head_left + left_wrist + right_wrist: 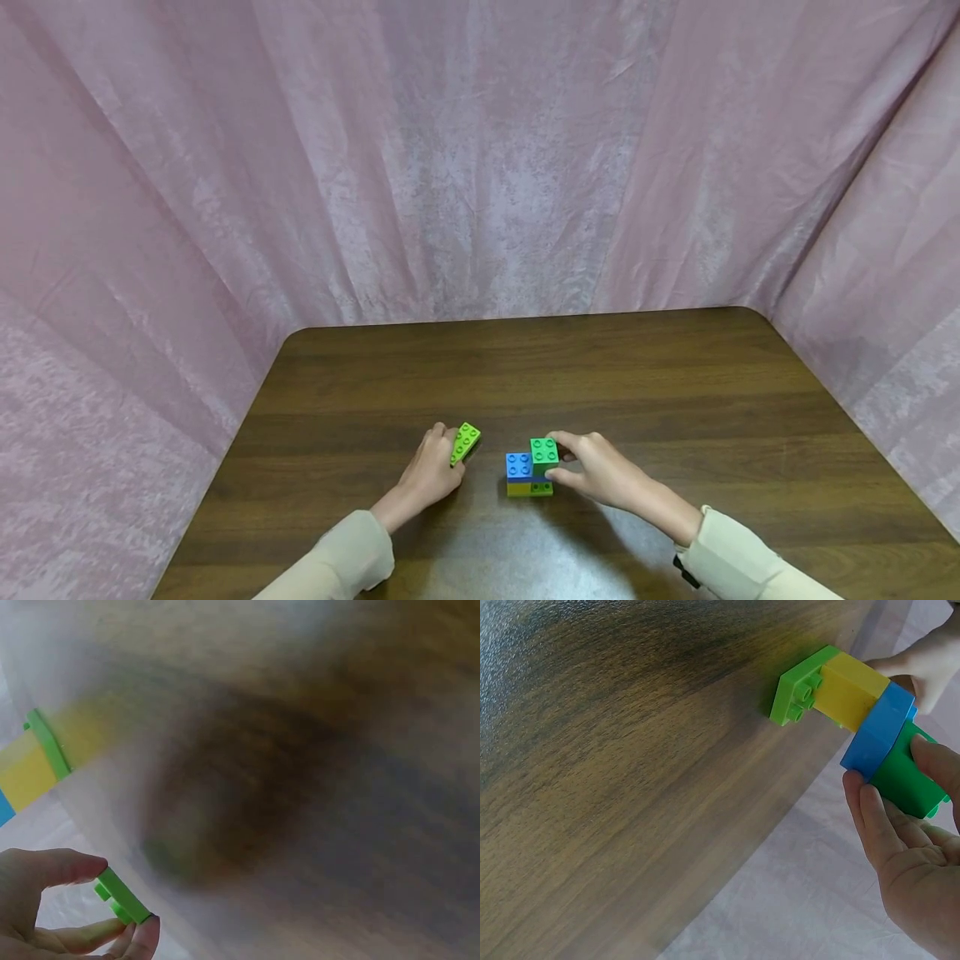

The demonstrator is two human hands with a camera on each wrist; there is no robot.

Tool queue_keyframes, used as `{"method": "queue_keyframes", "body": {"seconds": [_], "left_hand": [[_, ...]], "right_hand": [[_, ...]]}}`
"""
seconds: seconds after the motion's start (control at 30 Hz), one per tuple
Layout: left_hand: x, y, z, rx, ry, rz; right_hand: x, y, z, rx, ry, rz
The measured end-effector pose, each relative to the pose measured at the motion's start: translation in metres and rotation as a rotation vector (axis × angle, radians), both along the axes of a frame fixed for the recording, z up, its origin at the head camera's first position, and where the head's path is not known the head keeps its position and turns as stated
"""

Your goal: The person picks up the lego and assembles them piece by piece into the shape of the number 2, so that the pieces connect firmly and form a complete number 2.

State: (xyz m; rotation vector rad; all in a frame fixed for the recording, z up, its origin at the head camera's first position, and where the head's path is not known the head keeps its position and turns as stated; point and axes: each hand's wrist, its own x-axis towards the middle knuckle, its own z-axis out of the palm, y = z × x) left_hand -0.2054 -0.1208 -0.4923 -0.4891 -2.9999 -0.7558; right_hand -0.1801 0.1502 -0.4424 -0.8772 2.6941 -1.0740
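A small stack of toy building bricks stands at the middle front. Its bottom is a flat lime green brick [786,696] with bare studs on one side. On that sits a yellow brick [850,688], then a blue brick [880,729] reaching out past it, with a green brick [904,778] on top at the overhanging end. My right hand [603,471] pinches the green brick between thumb and fingers, fingertips right at the blue brick's underside. To the left of the stack, my left hand [431,468] holds another flat lime green brick [466,442] between thumb and fingers.
A brown wooden table [525,367] with rounded far corners lies under both hands. Pink velvety curtains [510,167] hang behind it and along both sides. The sleeves are cream, and a black strap [686,572] shows at the right cuff.
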Motion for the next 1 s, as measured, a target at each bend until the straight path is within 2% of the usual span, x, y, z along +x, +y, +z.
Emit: {"method": "queue_keyframes", "body": {"seconds": [0.23, 0.4, 0.63, 0.87, 1.0], "left_hand": [[0.003, 0.003, 0.006, 0.018, 0.005, -0.007], [0.005, 0.005, 0.013, 0.052, 0.033, 0.001], [0.008, 0.009, 0.031, 0.098, 0.073, -0.016], [0.014, 0.017, 0.052, 0.148, 0.095, -0.060], [0.019, 0.023, 0.059, 0.154, 0.133, -0.091]], "right_hand": [[0.001, 0.000, 0.000, 0.002, -0.002, -0.003], [0.000, 0.000, 0.000, 0.000, -0.007, -0.002], [0.000, 0.000, 0.000, 0.004, 0.009, -0.005], [0.000, -0.001, 0.001, 0.000, 0.011, -0.004], [0.001, -0.001, 0.001, -0.007, 0.012, -0.004]]}}
